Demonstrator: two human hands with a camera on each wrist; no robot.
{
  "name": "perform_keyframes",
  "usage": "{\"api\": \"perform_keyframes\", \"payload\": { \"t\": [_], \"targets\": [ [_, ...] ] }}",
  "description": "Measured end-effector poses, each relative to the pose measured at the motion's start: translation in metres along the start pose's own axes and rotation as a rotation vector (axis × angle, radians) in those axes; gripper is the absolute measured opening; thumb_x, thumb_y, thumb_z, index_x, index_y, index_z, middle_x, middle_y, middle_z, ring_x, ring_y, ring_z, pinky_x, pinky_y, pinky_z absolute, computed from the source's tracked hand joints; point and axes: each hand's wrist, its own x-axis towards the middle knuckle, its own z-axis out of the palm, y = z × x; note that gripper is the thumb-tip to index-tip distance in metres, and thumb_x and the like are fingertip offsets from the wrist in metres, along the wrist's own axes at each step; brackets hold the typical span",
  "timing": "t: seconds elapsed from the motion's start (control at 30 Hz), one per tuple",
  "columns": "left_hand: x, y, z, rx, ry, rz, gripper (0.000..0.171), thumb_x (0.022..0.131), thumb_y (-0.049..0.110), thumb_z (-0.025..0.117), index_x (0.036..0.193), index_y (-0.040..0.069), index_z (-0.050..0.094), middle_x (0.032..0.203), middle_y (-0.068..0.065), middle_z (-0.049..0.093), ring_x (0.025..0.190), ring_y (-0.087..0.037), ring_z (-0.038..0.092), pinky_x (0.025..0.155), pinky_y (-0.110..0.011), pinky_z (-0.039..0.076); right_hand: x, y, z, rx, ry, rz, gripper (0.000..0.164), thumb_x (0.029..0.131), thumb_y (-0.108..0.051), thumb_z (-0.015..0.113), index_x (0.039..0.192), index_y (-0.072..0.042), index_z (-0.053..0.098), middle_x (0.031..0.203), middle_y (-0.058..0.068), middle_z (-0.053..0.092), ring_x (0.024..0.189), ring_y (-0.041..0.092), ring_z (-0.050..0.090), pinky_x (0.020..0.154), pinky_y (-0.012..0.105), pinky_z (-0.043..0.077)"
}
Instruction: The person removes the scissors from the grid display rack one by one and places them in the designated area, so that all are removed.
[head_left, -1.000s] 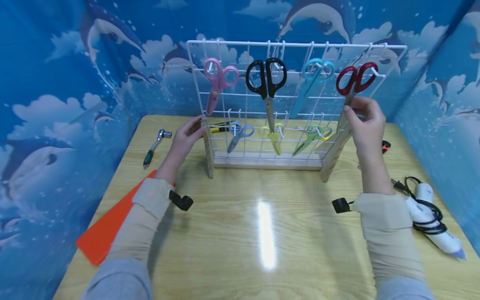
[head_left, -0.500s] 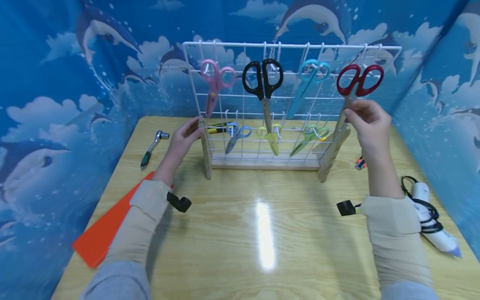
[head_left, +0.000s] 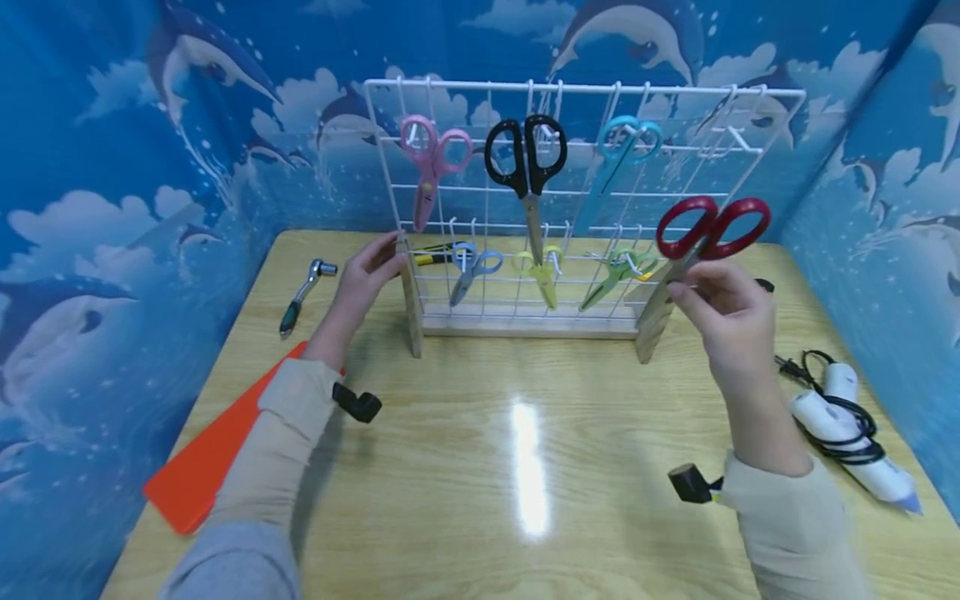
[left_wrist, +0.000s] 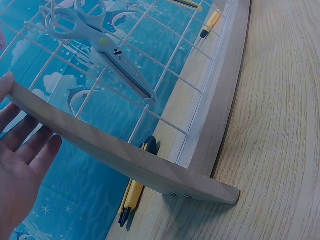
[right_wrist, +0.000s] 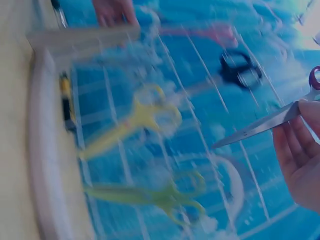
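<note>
My right hand (head_left: 731,329) pinches the blade of a pair of scissors with dark red handles (head_left: 716,237), held handles up in front of the rack's right side. In the right wrist view its silver blades (right_wrist: 265,125) point toward the grid. My left hand (head_left: 363,279) holds the wooden side post (left_wrist: 125,150) of a white wire rack (head_left: 585,87), thumb on one side and fingers on the other. Pink (head_left: 427,171), black (head_left: 531,158) and turquoise scissors (head_left: 617,167) hang in the upper row; blue (head_left: 468,271), yellow (head_left: 546,283) and green scissors (head_left: 611,279) hang below.
A bare hook (head_left: 738,137) sticks out at the rack's upper right. A ratchet wrench (head_left: 303,296) and an orange-red flat board (head_left: 217,450) lie left. At right is a white corded tool (head_left: 855,433). A yellow-black cutter (left_wrist: 131,200) lies behind the rack.
My right hand has brought the red-handled scissors off the upper right hook and down in front of the rack. My left hand stays at the post.
</note>
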Motion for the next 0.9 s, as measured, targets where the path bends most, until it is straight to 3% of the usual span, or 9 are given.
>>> {"api": "perform_keyframes", "payload": {
  "t": [0.13,0.27,0.4,0.53,0.67,0.9],
  "targets": [
    [0.000,0.000,-0.001,-0.001,-0.002,-0.006,0.051,0.080,0.033,0.056,0.126,0.019,0.039,0.128,-0.005,0.040,0.116,-0.016,0.039,0.094,-0.032,0.037,-0.028,0.013,0.017,-0.065,-0.114,0.157,0.014,0.074,0.011,0.056,0.084,0.001,0.058,0.080,0.006,0.061,0.070,0.013,0.056,0.063,0.017,0.049],
    [0.001,0.001,-0.001,-0.014,-0.001,-0.015,0.052,0.079,0.033,0.057,0.126,0.019,0.040,0.128,-0.005,0.040,0.115,-0.016,0.039,0.094,-0.032,0.037,-0.057,0.039,0.038,-0.172,-0.228,0.414,0.010,0.076,0.001,0.058,0.086,-0.003,0.057,0.079,0.002,0.059,0.068,0.013,0.057,0.065,0.025,0.052],
    [0.002,0.001,0.000,-0.011,0.003,-0.018,0.053,0.079,0.033,0.057,0.126,0.019,0.039,0.129,-0.006,0.040,0.116,-0.017,0.039,0.093,-0.032,0.038,-0.085,0.075,0.056,-0.074,-0.322,0.632,0.021,0.076,-0.009,0.061,0.091,0.004,0.053,0.080,0.004,0.059,0.068,0.015,0.059,0.063,0.036,0.053],
    [0.002,0.002,0.001,-0.009,0.007,-0.012,0.052,0.080,0.031,0.057,0.127,0.017,0.039,0.129,-0.008,0.040,0.116,-0.018,0.039,0.093,-0.032,0.039,-0.109,0.113,0.067,-0.019,-0.381,0.760,0.023,0.075,-0.011,0.062,0.092,0.002,0.054,0.077,0.002,0.058,0.066,0.013,0.058,0.063,0.035,0.053],
    [0.000,0.003,0.000,-0.012,0.006,-0.006,0.052,0.080,0.030,0.057,0.127,0.016,0.039,0.128,-0.009,0.040,0.115,-0.019,0.039,0.092,-0.032,0.039,-0.119,0.124,0.085,-0.087,-0.401,0.918,0.024,0.075,-0.006,0.061,0.093,0.006,0.053,0.074,0.005,0.060,0.061,0.014,0.057,0.062,0.034,0.053],
    [0.000,0.002,0.000,-0.015,0.004,-0.008,0.051,0.080,0.031,0.057,0.126,0.018,0.040,0.127,-0.009,0.041,0.114,-0.018,0.040,0.092,-0.032,0.039,-0.131,0.146,0.111,-0.108,-0.468,0.990,0.020,0.075,-0.003,0.061,0.089,0.009,0.053,0.070,0.014,0.062,0.054,0.016,0.060,0.056,0.032,0.053]
  ]
}}
